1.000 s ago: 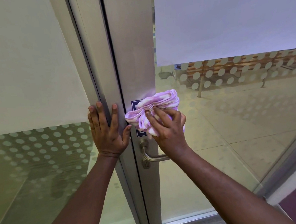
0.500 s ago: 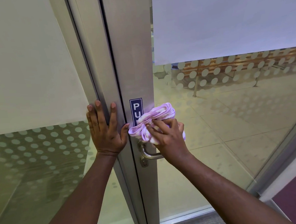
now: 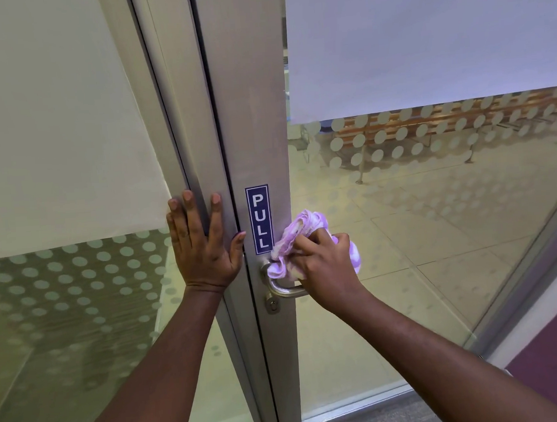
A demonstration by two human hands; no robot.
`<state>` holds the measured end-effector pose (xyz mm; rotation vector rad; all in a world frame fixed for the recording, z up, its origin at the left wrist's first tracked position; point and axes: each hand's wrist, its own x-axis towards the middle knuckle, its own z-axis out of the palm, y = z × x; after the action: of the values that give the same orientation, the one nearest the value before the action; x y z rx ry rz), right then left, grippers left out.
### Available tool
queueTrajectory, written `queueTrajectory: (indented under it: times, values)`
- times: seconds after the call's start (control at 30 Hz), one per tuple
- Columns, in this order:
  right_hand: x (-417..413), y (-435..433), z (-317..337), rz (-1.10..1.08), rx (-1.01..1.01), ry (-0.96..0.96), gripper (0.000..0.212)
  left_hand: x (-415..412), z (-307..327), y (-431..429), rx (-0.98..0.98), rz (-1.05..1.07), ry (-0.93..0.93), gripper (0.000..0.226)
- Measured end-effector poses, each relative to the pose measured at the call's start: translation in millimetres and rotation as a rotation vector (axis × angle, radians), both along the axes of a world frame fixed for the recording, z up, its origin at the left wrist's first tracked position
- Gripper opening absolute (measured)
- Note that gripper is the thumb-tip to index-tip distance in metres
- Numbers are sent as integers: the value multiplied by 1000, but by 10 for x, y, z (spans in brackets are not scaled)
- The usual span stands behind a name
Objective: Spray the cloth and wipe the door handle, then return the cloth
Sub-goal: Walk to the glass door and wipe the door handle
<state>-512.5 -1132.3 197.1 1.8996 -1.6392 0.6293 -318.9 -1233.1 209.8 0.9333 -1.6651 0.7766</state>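
While bunched, cloth (image 3: 308, 238) covers door handle (image 3: 284, 289).

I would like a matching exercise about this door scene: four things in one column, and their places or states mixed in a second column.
1. crumpled purple-and-white cloth
2. curved silver metal door handle
3. blue PULL sticker
4. left hand

A. flat on the frame
B. stuck above the handle
C. bunched in the right hand
D. partly covered by cloth

Pairs: 1-C, 2-D, 3-B, 4-A
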Motion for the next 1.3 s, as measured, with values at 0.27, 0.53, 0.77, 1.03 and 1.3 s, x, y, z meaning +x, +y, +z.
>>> queueTrajectory:
  times: [0.27, 0.53, 0.77, 1.03, 1.3]
  values:
    - [-93, 145, 87, -55, -25, -118, 23, 10, -8, 5, 17, 2, -11, 69]
    - [-265, 390, 374, -109, -186, -238, 23, 11, 18, 44, 41, -1, -19, 74]
    - [-329, 715, 462, -154, -251, -363, 14, 46, 112, 263, 202, -70, 5, 64]
    - [-271, 928, 208, -228, -109, -602, 22, 36, 49, 745, 345, -271, 190, 56]
    - [-108, 1187, 59, -203, 97, -1472, 16, 51, -506, 1186, 545, -491, 106, 49]
